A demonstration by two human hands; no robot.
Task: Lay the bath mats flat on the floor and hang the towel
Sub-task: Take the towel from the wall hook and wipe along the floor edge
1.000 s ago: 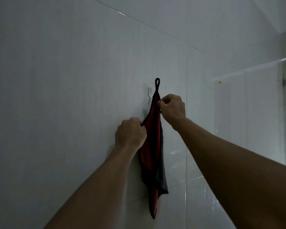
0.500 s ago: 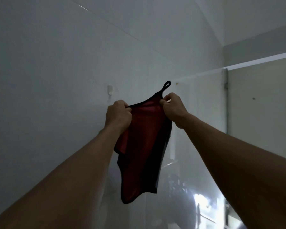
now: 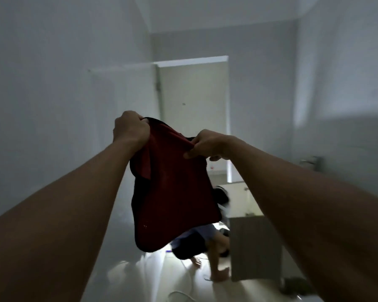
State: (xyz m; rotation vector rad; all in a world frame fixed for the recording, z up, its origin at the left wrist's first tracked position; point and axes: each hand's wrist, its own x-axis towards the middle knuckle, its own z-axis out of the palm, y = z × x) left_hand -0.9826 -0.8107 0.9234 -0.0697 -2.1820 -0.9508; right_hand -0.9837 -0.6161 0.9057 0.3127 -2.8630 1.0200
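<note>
Your left hand [image 3: 128, 129] and right hand [image 3: 207, 145] each grip one dark red cloth towel [image 3: 175, 188], long axis hanging downward.

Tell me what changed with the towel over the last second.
The red towel came away from the wall hook it was held against, and the view swung right toward the doorway; the hook is now out of sight. The towel was spread wider between the hands. Unchanged: the left hand and right hand still grip its top edge, and it remains unhung.
</note>
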